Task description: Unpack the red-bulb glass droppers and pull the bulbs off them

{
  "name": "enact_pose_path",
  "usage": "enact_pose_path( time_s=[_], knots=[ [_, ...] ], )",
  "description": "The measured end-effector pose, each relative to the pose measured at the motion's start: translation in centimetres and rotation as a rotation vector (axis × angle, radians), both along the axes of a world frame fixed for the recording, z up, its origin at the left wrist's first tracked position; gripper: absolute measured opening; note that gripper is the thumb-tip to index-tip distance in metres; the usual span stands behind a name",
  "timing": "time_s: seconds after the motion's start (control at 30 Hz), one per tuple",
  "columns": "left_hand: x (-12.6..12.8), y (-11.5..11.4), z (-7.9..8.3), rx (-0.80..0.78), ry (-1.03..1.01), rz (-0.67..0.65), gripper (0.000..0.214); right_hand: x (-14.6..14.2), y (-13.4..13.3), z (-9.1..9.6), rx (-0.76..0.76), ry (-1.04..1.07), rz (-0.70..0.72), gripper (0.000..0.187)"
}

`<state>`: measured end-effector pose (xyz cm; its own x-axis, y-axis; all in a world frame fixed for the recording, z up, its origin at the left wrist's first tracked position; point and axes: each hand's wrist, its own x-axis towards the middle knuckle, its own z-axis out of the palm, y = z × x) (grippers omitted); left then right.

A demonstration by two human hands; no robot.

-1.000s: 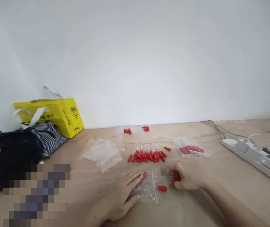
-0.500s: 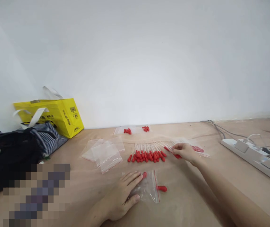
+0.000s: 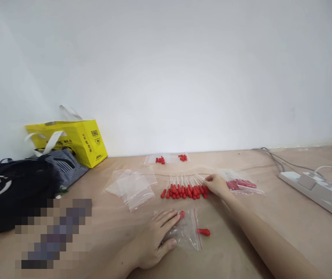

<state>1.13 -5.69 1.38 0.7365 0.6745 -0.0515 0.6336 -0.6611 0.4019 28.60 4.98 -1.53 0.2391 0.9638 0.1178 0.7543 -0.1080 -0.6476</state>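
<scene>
My left hand point(image 3: 154, 238) lies flat with fingers apart on a small clear zip bag point(image 3: 187, 232) near the front of the table. A red-bulbed dropper point(image 3: 204, 231) sticks out of that bag's mouth, and another red tip point(image 3: 182, 214) shows by my fingertips. My right hand point(image 3: 216, 184) reaches out to the right end of a row of several clear droppers with red bulbs point(image 3: 184, 188), its fingers curled on one of them.
A stack of empty zip bags point(image 3: 132, 186) lies left of the row. Filled bags point(image 3: 241, 183) sit to the right, and more bags point(image 3: 168, 158) by the wall. A yellow bag point(image 3: 75, 139) and dark bags point(image 3: 17, 186) stand left; a power strip point(image 3: 317, 190) lies right.
My right hand left the bag mouth in front, travelled back to the row of droppers, and now rests at its right end. The left hand stays on the bag. The view shifted slightly.
</scene>
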Motion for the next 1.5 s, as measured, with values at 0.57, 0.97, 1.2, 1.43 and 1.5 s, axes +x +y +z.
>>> enact_pose_path(
  time_s=[0.57,0.97,1.2,1.43,1.5],
  knots=[
    [0.1,-0.1,0.3,0.016,-0.043,0.007,0.052,2.6,-2.7,-0.4,0.035,0.213,0.062,0.034],
    [0.2,-0.3,0.4,0.009,-0.008,0.022,0.052,1.4,-8.1,1.1,0.188,0.237,0.279,0.029],
    [0.2,-0.2,0.0,0.048,-0.049,0.022,0.053,-1.8,-11.2,1.8,0.022,0.072,0.792,0.031],
    [0.2,-0.2,0.1,0.023,-0.018,0.030,0.052,-3.5,-11.1,1.5,0.046,0.052,0.807,0.021],
    [0.2,0.0,0.1,0.003,-0.024,0.023,0.051,-3.9,-10.9,1.6,0.040,-0.024,0.780,0.019]
  ],
)
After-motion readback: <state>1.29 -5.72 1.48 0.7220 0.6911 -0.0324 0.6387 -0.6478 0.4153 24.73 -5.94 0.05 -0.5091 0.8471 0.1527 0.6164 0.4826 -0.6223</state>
